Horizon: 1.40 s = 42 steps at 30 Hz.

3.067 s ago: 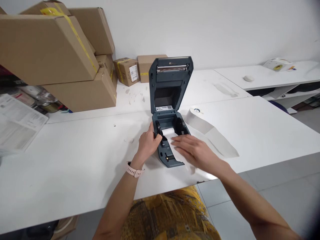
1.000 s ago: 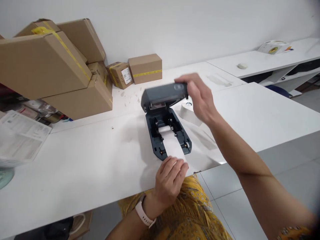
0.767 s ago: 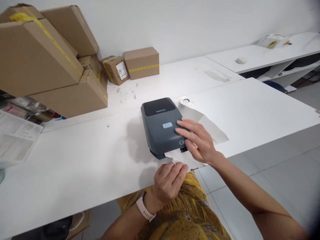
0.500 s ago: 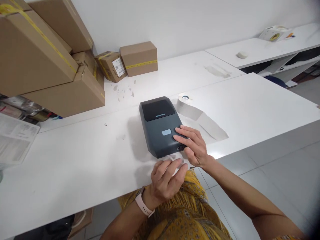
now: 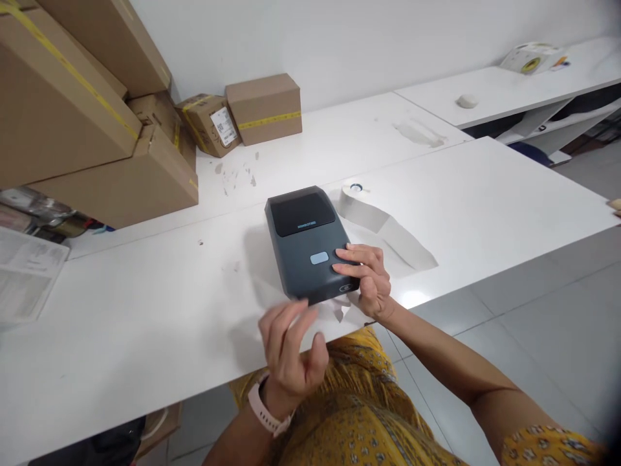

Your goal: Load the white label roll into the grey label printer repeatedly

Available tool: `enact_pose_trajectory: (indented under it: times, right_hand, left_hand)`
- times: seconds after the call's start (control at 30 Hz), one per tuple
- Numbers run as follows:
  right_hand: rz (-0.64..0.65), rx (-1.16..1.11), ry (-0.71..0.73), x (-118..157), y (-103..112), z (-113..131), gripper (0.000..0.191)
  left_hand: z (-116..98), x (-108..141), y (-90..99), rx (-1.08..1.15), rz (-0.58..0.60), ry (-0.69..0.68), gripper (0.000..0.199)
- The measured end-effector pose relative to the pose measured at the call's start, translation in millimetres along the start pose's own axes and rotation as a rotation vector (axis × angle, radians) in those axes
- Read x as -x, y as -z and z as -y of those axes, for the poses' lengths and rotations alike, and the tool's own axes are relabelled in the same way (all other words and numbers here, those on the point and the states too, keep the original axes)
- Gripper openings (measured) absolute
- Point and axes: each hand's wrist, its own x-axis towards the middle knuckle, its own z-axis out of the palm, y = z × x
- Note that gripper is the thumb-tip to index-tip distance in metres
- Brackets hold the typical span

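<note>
A dark grey label printer [image 5: 310, 262] with a pale blue button on top sits near the table's front edge. My right hand [image 5: 366, 275] holds its right front corner, two fingers stretched over the top and the rest bent at the side. Below the printer's front face, a crumpled bit of white paper [image 5: 343, 312] shows beside that hand. My left hand [image 5: 290, 346], wearing a pink-banded watch, hovers by the left front corner with fingers apart and nothing in it; its fingertips are slightly blurred. Behind the printer, a roll of labels [image 5: 356, 194] trails a loose strip to the right.
Cardboard boxes [image 5: 165, 165] are stacked at the left, with a smaller box [image 5: 266, 110] against the wall. A clear plastic container [image 5: 29, 275] stands at the left edge. On the right shelf are a small white round object [image 5: 467, 101] and a white box [image 5: 531, 59].
My left hand has drawn back leftward from the paper at the printer's front, and its fingers have spread. My right hand stays on the printer. The view has shifted slightly.
</note>
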Motion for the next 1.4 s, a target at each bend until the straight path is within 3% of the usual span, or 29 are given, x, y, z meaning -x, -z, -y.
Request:
enact_pose_trajectory:
  times: [0.03, 0.07, 0.17, 0.2, 0.27, 0.33, 0.43, 0.57, 0.63, 0.73, 0.77, 0.83, 0.9, 0.97, 1.03, 1.2, 1.3, 1.4]
  right_hand:
    - [0.006, -0.024, -0.025, 1.2, 0.5, 0.8, 0.047]
    - [0.005, -0.046, -0.048, 2.3, 0.9, 1.6, 0.047]
    - [-0.017, -0.076, -0.078, 3.8, 1.5, 4.0, 0.046]
    - [-0.019, -0.073, -0.077, 3.4, 1.8, 4.7, 0.046]
    - [-0.004, -0.059, -0.080, 1.7, 3.1, 5.8, 0.046]
    - [0.027, -0.051, -0.092, -0.1, 4.8, 6.6, 0.047]
    - [0.044, -0.064, -0.093, -1.3, 6.1, 7.4, 0.046]
    - [0.024, -0.054, -0.063, -5.2, 5.1, 10.1, 0.043]
    - [0.041, -0.003, -0.057, -11.4, 6.2, 13.5, 0.042]
    - [0.173, 0.126, -0.060, -26.0, 12.0, 20.5, 0.041]
    - [0.232, 0.178, -0.054, -31.5, 14.6, 23.0, 0.043]
    - [0.337, 0.275, -0.027, -41.9, 19.4, 27.7, 0.045]
    - [0.408, 0.349, 0.011, -50.8, 22.2, 31.7, 0.045]
    - [0.454, 0.402, 0.047, -57.6, 22.2, 34.4, 0.041]
    - [0.494, 0.428, 0.091, -62.3, 19.3, 35.3, 0.035]
    - [0.590, 0.382, 0.103, -63.2, 12.4, 29.9, 0.028]
    - [0.622, 0.286, 0.000, -55.4, 18.7, 24.8, 0.034]
    - [0.612, 0.172, -0.100, -45.5, 30.9, 19.7, 0.053]
  left_hand:
    - [-5.0, 4.4, 2.8, 0.097, -0.020, 0.107, 0.016]
    - [-9.5, 8.0, 3.4, 0.240, 0.062, 0.289, 0.018]
    - [-19.4, 7.3, -7.1, 0.739, 0.470, 0.977, 0.055]
    - [-21.6, 2.8, -13.2, 0.884, 0.547, 1.150, 0.061]
    - [-25.0, -9.6, -25.5, 1.062, 0.583, 1.334, 0.063]
    - [-27.8, -20.4, -35.4, 1.084, 0.527, 1.393, 0.059]
    - [-28.9, -22.6, -45.2, 0.977, 0.440, 1.368, 0.057]
    - [-21.7, -8.9, -47.8, 0.819, 0.476, 1.184, 0.059]
    - [-17.7, -7.4, -38.2, 0.761, 0.575, 1.086, 0.056]
    - [-11.4, -21.7, -7.3, 0.650, 0.815, 0.855, 0.045]
    - [-7.9, -30.3, 5.1, 0.595, 0.810, 0.765, 0.043]
    - [3.6, -50.8, 27.2, 0.492, 0.628, 0.672, 0.037]
    - [21.9, -71.9, 40.5, 0.422, 0.373, 0.609, 0.032]
    - [45.3, -89.6, 43.1, 0.335, 0.124, 0.595, 0.031]
    - [69.2, -100.9, 37.3, 0.293, 0.011, 0.606, 0.032]
    - [107.0, -97.1, 11.0, 0.272, 0.035, 0.710, 0.032]
    - [112.4, -80.2, -3.9, 0.308, 0.079, 0.765, 0.031]
    - [111.0, -63.6, -16.5, 0.452, 0.113, 0.773, 0.045]
